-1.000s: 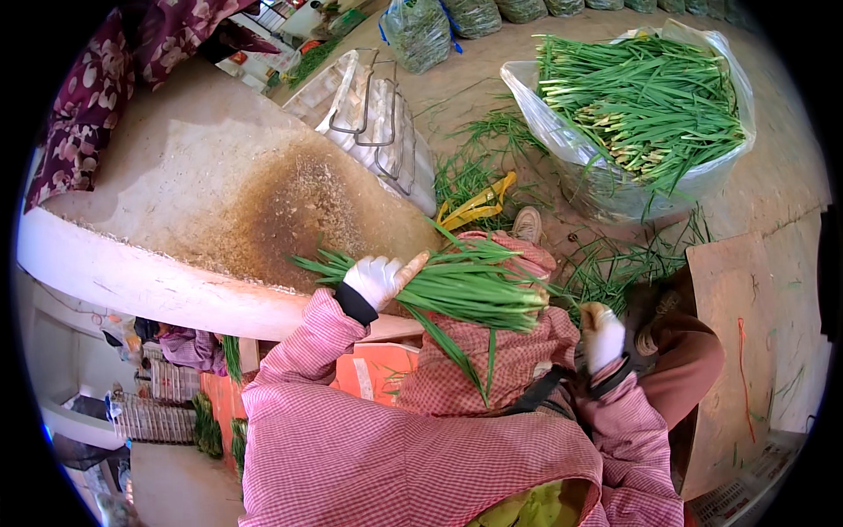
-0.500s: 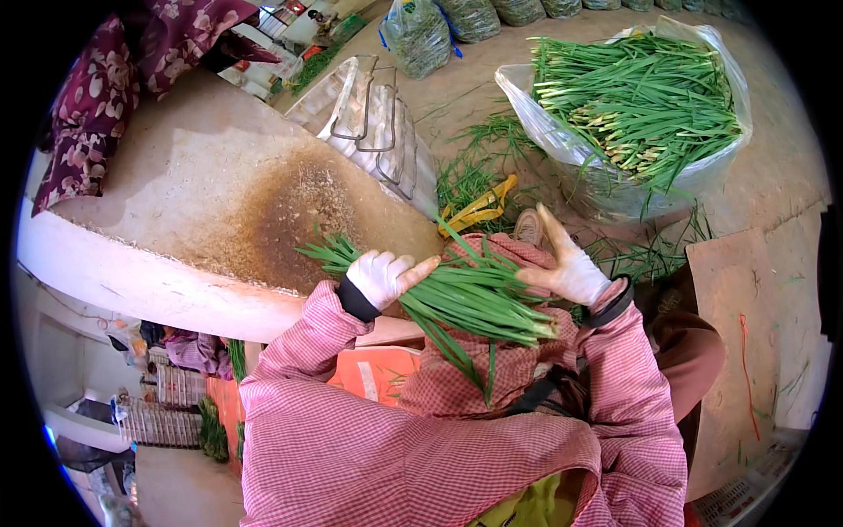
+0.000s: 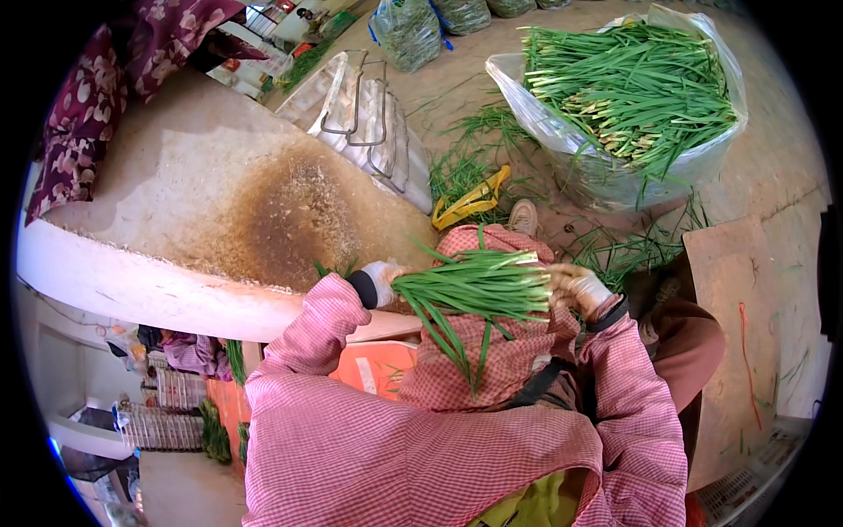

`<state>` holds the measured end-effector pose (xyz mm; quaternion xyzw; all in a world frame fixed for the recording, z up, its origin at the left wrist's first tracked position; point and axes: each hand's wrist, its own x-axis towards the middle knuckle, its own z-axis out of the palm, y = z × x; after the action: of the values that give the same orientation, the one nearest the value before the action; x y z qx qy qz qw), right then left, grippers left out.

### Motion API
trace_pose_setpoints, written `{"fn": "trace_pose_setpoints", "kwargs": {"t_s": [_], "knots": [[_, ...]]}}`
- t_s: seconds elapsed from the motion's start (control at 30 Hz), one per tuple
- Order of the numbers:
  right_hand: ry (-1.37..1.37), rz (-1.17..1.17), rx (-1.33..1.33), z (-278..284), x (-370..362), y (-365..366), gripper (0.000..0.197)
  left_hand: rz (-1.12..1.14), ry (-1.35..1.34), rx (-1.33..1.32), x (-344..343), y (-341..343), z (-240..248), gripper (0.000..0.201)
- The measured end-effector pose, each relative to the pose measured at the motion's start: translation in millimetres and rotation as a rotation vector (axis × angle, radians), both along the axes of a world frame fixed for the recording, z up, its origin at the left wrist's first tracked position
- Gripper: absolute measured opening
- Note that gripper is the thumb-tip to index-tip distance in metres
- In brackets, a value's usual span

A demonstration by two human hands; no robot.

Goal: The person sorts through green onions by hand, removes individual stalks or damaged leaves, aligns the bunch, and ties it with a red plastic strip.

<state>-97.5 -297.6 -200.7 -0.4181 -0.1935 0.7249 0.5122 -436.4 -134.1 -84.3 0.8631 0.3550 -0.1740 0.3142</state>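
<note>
A loose bunch of garlic chives [image 3: 483,285] lies across my lap, its pale cut ends pointing right and some leaves drooping toward me. My left hand [image 3: 383,283], in a whitish glove, grips the leafy end, with a few leaf tips showing beyond it. At the cut ends is my right hand [image 3: 577,288], its fingers bent and touching the stems; the glove leaves its fingertips bare. Part of that grip is hidden behind the stem ends.
A pale table [image 3: 158,211] with a brown stain stands at left, beside a metal-framed white rack [image 3: 356,123]. A clear plastic bag [image 3: 588,176] full of chives stands ahead right. Loose leaves, a yellow strap [image 3: 474,200] and a flat board [image 3: 729,342] lie on the floor.
My right hand has gone from spread fingers above the bunch to bent fingers at its cut ends. The stems have turned more level, and my left hand has rolled over.
</note>
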Motion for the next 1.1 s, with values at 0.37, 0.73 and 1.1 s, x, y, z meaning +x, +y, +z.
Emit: {"fn": "trace_pose_setpoints", "kwargs": {"t_s": [0.37, 0.73, 1.1], "knots": [[-0.372, -0.442, 0.113, -14.6, -10.9, -56.4, 0.013, 0.381, 0.244, -0.530, 36.7, -2.8, 34.1, 0.045], [-0.075, -0.197, 0.021, -11.7, -54.7, -4.4, 0.019, 0.382, 0.280, -0.538, 51.6, -0.9, 45.3, 0.034], [-1.422, -0.410, 0.472, 3.7, -21.7, -60.0, 0.080, 0.398, 0.315, -0.640, 53.9, 3.0, 50.5, 0.031]]}}
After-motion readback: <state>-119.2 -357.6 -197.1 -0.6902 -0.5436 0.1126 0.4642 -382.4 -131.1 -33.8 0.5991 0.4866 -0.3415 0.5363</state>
